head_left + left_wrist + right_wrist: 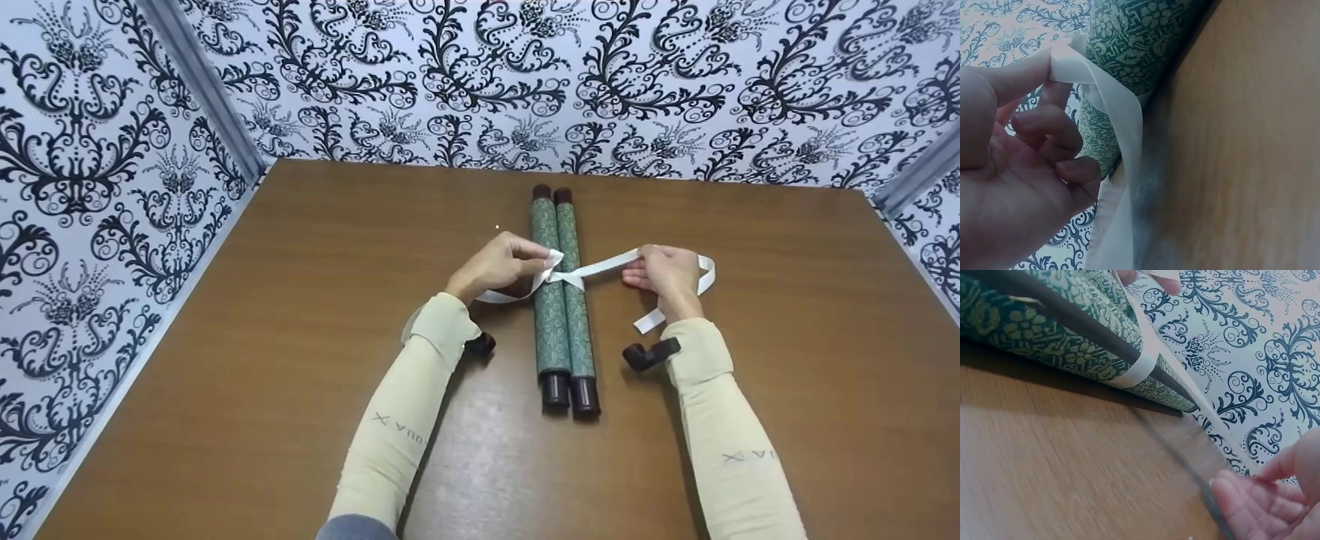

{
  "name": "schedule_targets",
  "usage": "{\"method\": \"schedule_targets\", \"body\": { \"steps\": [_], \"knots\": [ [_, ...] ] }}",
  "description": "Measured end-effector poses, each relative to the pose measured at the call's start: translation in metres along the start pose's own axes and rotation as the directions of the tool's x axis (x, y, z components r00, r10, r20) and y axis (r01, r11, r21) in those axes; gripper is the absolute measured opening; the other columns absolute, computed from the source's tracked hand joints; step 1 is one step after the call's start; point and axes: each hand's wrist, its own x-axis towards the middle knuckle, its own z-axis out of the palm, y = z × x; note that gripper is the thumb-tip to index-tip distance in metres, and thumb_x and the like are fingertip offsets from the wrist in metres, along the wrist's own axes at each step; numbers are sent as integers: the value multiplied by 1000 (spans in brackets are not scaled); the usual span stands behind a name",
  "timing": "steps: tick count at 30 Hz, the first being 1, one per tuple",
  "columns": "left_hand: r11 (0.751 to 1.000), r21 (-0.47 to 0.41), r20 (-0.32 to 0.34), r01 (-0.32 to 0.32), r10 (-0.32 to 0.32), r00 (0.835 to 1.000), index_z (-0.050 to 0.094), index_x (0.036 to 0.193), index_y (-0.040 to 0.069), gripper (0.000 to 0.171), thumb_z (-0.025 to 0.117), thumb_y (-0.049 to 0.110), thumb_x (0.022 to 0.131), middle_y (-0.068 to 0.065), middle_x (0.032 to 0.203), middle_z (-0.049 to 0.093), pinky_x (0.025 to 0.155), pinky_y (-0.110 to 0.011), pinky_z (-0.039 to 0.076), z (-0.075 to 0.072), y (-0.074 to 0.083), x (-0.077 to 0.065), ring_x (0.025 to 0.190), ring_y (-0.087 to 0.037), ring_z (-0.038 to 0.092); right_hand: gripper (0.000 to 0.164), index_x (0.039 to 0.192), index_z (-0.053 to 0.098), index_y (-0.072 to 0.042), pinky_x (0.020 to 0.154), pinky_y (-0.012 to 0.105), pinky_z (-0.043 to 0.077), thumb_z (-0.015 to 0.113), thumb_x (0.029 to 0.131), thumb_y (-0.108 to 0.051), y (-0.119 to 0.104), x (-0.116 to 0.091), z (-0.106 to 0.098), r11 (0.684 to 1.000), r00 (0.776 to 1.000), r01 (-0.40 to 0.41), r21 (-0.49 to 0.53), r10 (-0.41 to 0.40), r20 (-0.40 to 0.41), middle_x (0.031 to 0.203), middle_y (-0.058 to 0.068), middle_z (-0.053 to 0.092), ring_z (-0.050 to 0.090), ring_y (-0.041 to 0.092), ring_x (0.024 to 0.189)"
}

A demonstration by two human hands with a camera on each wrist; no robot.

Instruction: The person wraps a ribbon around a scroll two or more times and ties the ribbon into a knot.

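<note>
A rolled scroll [553, 315] in green floral fabric lies on the table as two parallel rolls with dark brown end knobs. White ribbon [611, 264] wraps round its middle and crosses on top. My left hand [499, 264] pinches a folded part of the ribbon between thumb and finger, close over the left roll. In the left wrist view that ribbon [1120, 109] loops from the fingertips and hangs down. To the right of the scroll, my right hand [666, 274] pinches the other ribbon length, which runs straight from the crossing; its loose end trails behind the hand.
The brown wooden table [337, 225] extends around the scroll. Walls with black-and-white scroll-patterned paper [510, 75] stand behind it and at both sides. Each wrist carries a black camera mount [651, 354] over a cream sleeve [397, 420].
</note>
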Motion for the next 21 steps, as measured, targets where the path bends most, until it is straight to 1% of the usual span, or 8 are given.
{"method": "schedule_targets", "body": {
  "steps": [5,9,11,12,16,18,19,21],
  "knots": [
    [1000,-17,-13,-9,9,1000,75,115,9,23,69,18,94,-6,113,73,91,-24,47,0,0,0,101,-11,62,37,128,57,13,65,24,58,51,95,-3,-7,5,9,988,995,97,120,-95,-18,71,2,69,68,10,61],
    [1000,-24,1,-11,11,1000,74,115,9,24,69,18,94,-5,114,72,89,-23,48,1,-1,0,99,-10,61,37,129,56,13,72,26,58,53,95,0,-17,9,15,974,986,162,161,-165,6,83,6,73,72,18,76],
    [999,-33,10,-16,16,1000,74,116,8,24,69,18,94,-5,114,73,90,-23,48,1,-1,0,99,-10,62,37,130,56,11,74,25,58,53,95,1,-23,10,17,971,982,182,155,-188,21,86,5,74,73,22,84],
    [999,-36,13,-18,19,1000,74,116,8,25,69,18,94,-6,114,73,91,-23,48,2,-1,0,100,-10,62,37,131,55,10,74,25,57,54,95,1,-27,11,19,970,979,197,141,-202,26,90,8,74,73,22,86],
    [999,-37,16,-28,29,999,74,116,8,25,69,17,94,-5,113,73,92,-23,48,0,0,0,101,-11,63,37,132,57,5,74,23,56,56,95,1,-44,13,26,964,967,250,90,-254,36,99,9,74,72,21,90],
    [999,-31,15,-29,29,999,74,117,8,25,68,17,94,-5,113,73,92,-23,48,0,1,0,101,-10,63,38,134,56,4,77,22,56,56,95,3,-55,12,28,960,961,266,89,-271,55,106,13,72,72,20,90],
    [999,-30,15,-28,29,999,73,117,9,25,68,17,94,-4,113,73,92,-23,48,-1,2,0,101,-10,63,39,134,55,3,78,23,56,55,95,4,-60,12,30,957,957,278,80,-283,66,106,12,72,72,20,90],
    [999,-36,16,-24,24,1000,73,117,9,25,69,18,94,-4,113,73,91,-23,48,0,3,1,101,-11,63,42,137,53,3,84,25,55,53,95,7,-69,11,34,948,944,308,73,-314,96,112,17,70,71,19,89]
  ]
}}
